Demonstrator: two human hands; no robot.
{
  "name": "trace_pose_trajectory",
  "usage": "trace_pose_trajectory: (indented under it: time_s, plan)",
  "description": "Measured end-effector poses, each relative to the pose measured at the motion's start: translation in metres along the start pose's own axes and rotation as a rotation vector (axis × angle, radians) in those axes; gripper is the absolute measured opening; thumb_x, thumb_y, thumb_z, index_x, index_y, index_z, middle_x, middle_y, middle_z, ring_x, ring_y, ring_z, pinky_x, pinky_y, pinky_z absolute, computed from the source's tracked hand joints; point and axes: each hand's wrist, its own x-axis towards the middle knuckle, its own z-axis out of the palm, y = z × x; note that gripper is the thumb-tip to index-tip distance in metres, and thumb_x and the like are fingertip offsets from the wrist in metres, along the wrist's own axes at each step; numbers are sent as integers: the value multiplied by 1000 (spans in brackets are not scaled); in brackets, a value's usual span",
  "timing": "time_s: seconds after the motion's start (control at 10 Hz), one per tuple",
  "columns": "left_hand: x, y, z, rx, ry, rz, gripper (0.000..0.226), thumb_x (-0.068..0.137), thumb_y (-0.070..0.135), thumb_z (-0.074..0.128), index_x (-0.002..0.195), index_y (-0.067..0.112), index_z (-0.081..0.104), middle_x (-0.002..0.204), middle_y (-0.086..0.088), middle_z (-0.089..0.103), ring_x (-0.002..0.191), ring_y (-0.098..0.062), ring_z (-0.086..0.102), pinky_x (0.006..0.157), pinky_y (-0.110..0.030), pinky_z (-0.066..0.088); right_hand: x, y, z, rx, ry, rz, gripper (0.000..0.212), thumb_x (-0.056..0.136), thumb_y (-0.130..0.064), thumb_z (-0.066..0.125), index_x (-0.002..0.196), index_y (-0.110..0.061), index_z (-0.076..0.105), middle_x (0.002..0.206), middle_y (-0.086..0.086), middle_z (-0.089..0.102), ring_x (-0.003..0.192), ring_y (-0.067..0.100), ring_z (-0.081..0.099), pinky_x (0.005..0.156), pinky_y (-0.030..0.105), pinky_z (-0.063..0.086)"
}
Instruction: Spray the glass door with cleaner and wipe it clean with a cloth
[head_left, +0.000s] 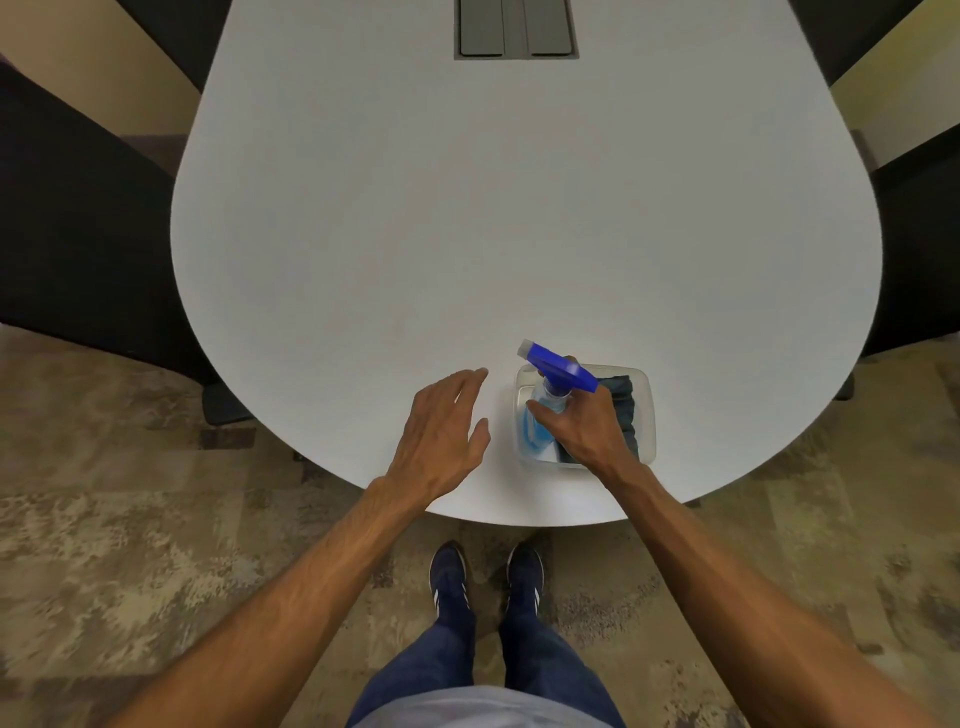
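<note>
Carpet (130, 545): mottled tan and brown, covering the floor all round.

Table (467, 234): white top with a rounded near end, filling the middle of the view.

Chairs: dark, one at the table's left side (78, 234) and one at its right (919, 249).

Hatch (516, 28): grey, two-leaved, set into the table top at the far edge of the view.

Container (649, 410): clear plastic, rectangular, on the table near its near edge, right of centre.

Left hand (441, 441): released, fingers straight and spread, holding nothing, over the table just left of the container. Whether it touched the top could not be told.

Right hand (587, 431): reached into the container, fingers and thumb curled round the neck of the spray bottle.

Spray bottle (550, 400): clear body with blue liquid, blue trigger head pointing up and left, in the left half of the container. Whether its base rested on the container floor could not be told.

Cloth (623, 405): dark, folded, in the right half of the container, beside the bottle and partly under the right hand.
</note>
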Motion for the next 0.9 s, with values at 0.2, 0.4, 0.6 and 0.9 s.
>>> trace_pose_trajectory:
  time_s: [0.2, 0.4, 0.6, 0.9]
  plan:
    - [3, 3, 2, 22, -9, -32, 65, 104, 34, 49, 161, 19, 22, 167, -5, 27, 154, -22, 27, 128, -37, 18, 2, 11, 4, 4, -56, -12, 59, 84, -36, 76, 133, -33, 44, 113, -28, 56, 106, -20, 57, 79, -5, 43]
    - [4, 5, 2, 17, -11, -46, 64, 104, 34, 48, 160, 20, 21, 168, -4, 25, 155, -22, 25, 127, -36, 17, 2, 18, 0, 3, -109, -17, 81, 85, -35, 81, 154, -25, 40, 149, 1, 54, 129, 13, 54, 106, 28, 44]
    - [4, 1, -7, 2, 3, -36, 65, 104, 33, 49, 161, 19, 19, 168, -5, 24, 155, -23, 25, 126, -37, 16, 2, 5, -39, -70, -201, -35, 87, 83, -19, 73, 159, -31, 31, 157, -6, 43, 135, 13, 50, 103, 24, 44]
    - [38, 7, -73, 51, 280, 82, 76, 105, 48, 39, 163, 22, -2, 172, -5, -5, 159, -18, -5, 129, -37, -1, 45, -70, -108, -456, 47, -239, 60, 107, -37, 51, 161, -19, 31, 168, 4, 31, 154, 22, 31, 123, 39, 28]
